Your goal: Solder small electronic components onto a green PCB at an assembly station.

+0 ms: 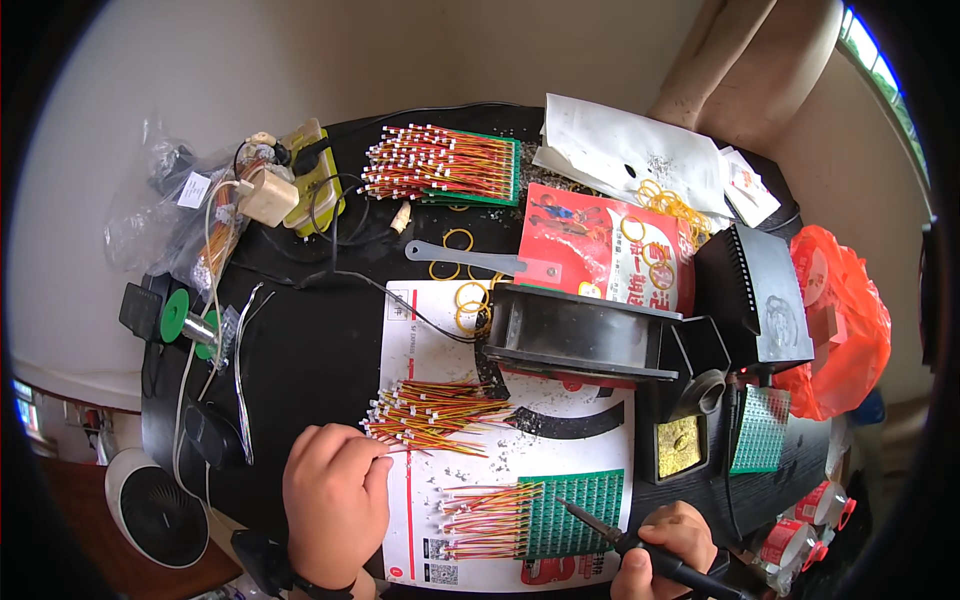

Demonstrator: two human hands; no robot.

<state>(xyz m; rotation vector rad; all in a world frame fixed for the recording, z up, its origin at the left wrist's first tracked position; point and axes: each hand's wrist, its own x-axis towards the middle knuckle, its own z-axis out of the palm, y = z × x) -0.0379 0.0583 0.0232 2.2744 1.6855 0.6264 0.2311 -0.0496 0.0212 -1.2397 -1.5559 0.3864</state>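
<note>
A soldering iron (pixel 660 565) is held in my right hand (pixel 680 535). Its thin tip points up and left over a green circuit board panel (pixel 580 530) on the near part of the mat. Short red and yellow wires with white connectors (pixel 480 525) stick out leftward from that panel's left side. My left hand (pixel 340 495) has its fingers curled in at the near left edge of a loose pile of similar wires (pixel 435 415). Its fingertips are mostly hidden, so what they pinch, if anything, does not show.
A black fan-like frame (pixel 585 335) stands mid-table, beside a black box (pixel 755 300) and a tray of yellow tip-cleaning material (pixel 680 445). Behind lies a wired green panel (pixel 445 165). Solder spools (pixel 175 315) and cables are left; a red bag (pixel 840 320) hangs right.
</note>
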